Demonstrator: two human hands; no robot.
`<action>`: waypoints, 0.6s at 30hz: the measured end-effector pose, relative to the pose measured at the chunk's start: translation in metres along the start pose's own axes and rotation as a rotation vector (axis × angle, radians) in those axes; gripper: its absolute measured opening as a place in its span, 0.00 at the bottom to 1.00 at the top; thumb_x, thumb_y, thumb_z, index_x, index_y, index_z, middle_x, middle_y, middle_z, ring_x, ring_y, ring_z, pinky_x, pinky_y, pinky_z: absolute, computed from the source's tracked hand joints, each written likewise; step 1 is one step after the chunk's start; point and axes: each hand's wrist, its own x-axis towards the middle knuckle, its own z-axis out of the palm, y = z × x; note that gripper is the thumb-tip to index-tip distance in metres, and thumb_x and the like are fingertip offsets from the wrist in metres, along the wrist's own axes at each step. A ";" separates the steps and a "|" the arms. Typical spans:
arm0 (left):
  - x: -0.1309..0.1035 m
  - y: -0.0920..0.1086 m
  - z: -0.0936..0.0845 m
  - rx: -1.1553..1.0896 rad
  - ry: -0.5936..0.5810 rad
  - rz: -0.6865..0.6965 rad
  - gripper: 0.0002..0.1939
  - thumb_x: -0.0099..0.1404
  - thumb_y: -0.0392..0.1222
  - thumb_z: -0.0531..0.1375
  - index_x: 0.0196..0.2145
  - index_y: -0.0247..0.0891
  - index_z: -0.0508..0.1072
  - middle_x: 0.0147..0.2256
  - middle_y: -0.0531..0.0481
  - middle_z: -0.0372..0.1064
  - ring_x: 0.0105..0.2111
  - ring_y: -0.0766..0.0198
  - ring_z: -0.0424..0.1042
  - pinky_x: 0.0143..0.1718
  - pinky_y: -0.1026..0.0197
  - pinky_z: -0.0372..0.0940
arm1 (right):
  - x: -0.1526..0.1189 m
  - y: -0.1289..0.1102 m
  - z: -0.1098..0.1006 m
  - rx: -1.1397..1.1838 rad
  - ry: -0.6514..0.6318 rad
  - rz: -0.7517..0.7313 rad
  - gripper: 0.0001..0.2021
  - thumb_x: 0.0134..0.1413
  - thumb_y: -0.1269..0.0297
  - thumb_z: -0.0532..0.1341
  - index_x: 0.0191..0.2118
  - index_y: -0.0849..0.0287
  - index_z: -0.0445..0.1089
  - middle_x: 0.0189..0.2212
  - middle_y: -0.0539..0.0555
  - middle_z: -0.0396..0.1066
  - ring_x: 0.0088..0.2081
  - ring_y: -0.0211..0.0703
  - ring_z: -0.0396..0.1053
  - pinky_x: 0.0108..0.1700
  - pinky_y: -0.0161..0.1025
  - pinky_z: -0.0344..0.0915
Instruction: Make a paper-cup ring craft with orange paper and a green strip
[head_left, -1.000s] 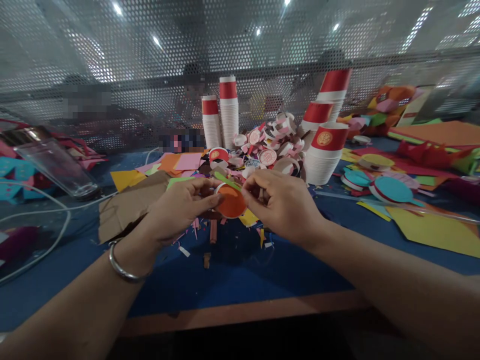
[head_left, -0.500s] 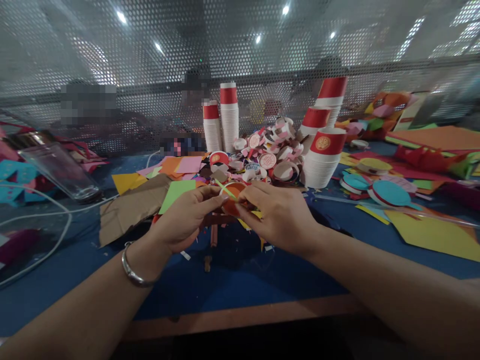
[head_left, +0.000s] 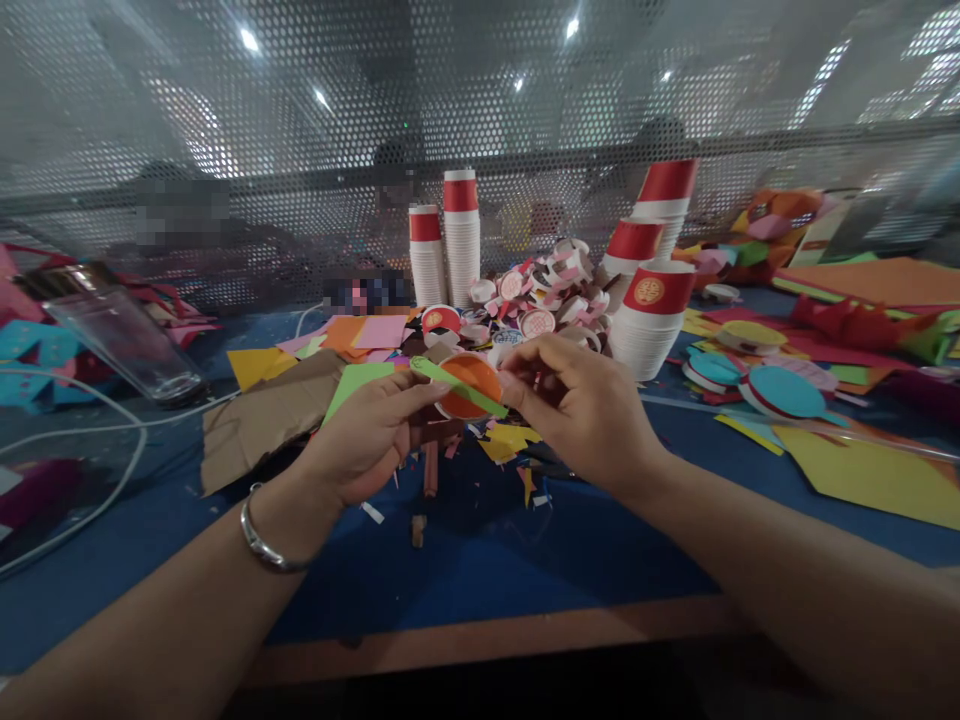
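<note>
Between my hands is a round orange piece with a pale rim, and a green paper strip lies slantwise across it. My left hand pinches the strip and the round piece at their left side, thumb on top. At the right side, the thumb and fingertips of my right hand close on the rim of the round piece, near the strip's lower end. A silver bangle circles my left wrist. Beneath my hands, yellow scraps lie on the blue table.
Stacked paper cups and a pile of cut cup pieces stand behind my hands. To the left are cardboard, a glass bottle and a white cable. Blue discs and yellow paper lie right.
My right hand has shifted slightly right, and its fingers have opened out a little. The green strip now shows its broad face across the orange piece, where before it appeared thin.
</note>
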 end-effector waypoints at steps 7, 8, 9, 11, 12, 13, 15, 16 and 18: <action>0.002 0.001 -0.002 -0.023 0.036 0.039 0.09 0.72 0.29 0.60 0.36 0.31 0.81 0.36 0.42 0.82 0.32 0.62 0.80 0.38 0.62 0.77 | 0.003 0.004 0.004 0.256 -0.096 0.230 0.10 0.61 0.60 0.66 0.44 0.58 0.70 0.33 0.52 0.75 0.34 0.43 0.74 0.34 0.40 0.68; 0.002 0.001 -0.002 -0.023 0.039 0.037 0.09 0.71 0.29 0.60 0.36 0.31 0.80 0.37 0.41 0.82 0.32 0.63 0.80 0.39 0.62 0.77 | 0.003 0.004 0.004 0.286 -0.109 0.253 0.11 0.60 0.60 0.67 0.44 0.58 0.69 0.32 0.52 0.75 0.33 0.43 0.74 0.34 0.40 0.68; 0.002 0.001 -0.002 -0.029 0.047 0.035 0.09 0.71 0.29 0.60 0.36 0.31 0.80 0.38 0.41 0.82 0.32 0.63 0.81 0.39 0.62 0.77 | 0.003 0.004 0.005 0.313 -0.121 0.272 0.12 0.59 0.60 0.67 0.45 0.58 0.69 0.32 0.52 0.75 0.32 0.42 0.74 0.34 0.40 0.68; 0.001 0.001 -0.001 -0.042 0.062 0.031 0.09 0.72 0.28 0.59 0.36 0.31 0.80 0.40 0.41 0.83 0.33 0.63 0.81 0.39 0.62 0.77 | 0.003 0.004 0.005 0.356 -0.144 0.299 0.14 0.58 0.62 0.68 0.46 0.58 0.68 0.32 0.51 0.74 0.32 0.41 0.73 0.34 0.40 0.68; 0.001 0.001 -0.001 -0.045 0.065 0.029 0.09 0.72 0.28 0.59 0.36 0.31 0.80 0.41 0.41 0.83 0.33 0.63 0.81 0.39 0.62 0.77 | 0.003 0.004 0.005 0.374 -0.157 0.311 0.14 0.58 0.62 0.68 0.47 0.58 0.68 0.32 0.51 0.74 0.32 0.41 0.73 0.34 0.40 0.68; 0.001 0.001 0.000 -0.049 0.065 0.027 0.10 0.73 0.29 0.59 0.37 0.31 0.80 0.41 0.40 0.83 0.33 0.63 0.81 0.38 0.63 0.77 | 0.003 0.004 0.005 0.389 -0.169 0.323 0.14 0.58 0.63 0.68 0.47 0.58 0.68 0.32 0.51 0.74 0.31 0.40 0.72 0.33 0.40 0.68; 0.001 0.001 0.000 -0.058 0.073 0.030 0.10 0.74 0.30 0.58 0.40 0.30 0.81 0.43 0.40 0.83 0.33 0.62 0.81 0.37 0.63 0.77 | 0.003 0.005 0.005 0.411 -0.188 0.346 0.14 0.58 0.64 0.68 0.47 0.57 0.68 0.32 0.50 0.74 0.31 0.39 0.71 0.32 0.39 0.68; 0.001 0.001 0.001 -0.064 0.082 0.028 0.11 0.74 0.30 0.57 0.42 0.30 0.81 0.43 0.39 0.83 0.34 0.62 0.81 0.36 0.63 0.77 | 0.003 0.005 0.005 0.422 -0.194 0.355 0.14 0.58 0.64 0.68 0.48 0.57 0.68 0.32 0.50 0.73 0.30 0.39 0.71 0.31 0.39 0.67; 0.002 0.001 0.000 -0.079 0.101 0.024 0.12 0.75 0.32 0.57 0.44 0.30 0.81 0.44 0.39 0.82 0.36 0.61 0.81 0.37 0.62 0.78 | 0.003 0.005 0.006 0.443 -0.205 0.368 0.14 0.57 0.64 0.68 0.48 0.57 0.68 0.31 0.49 0.73 0.29 0.38 0.70 0.30 0.39 0.67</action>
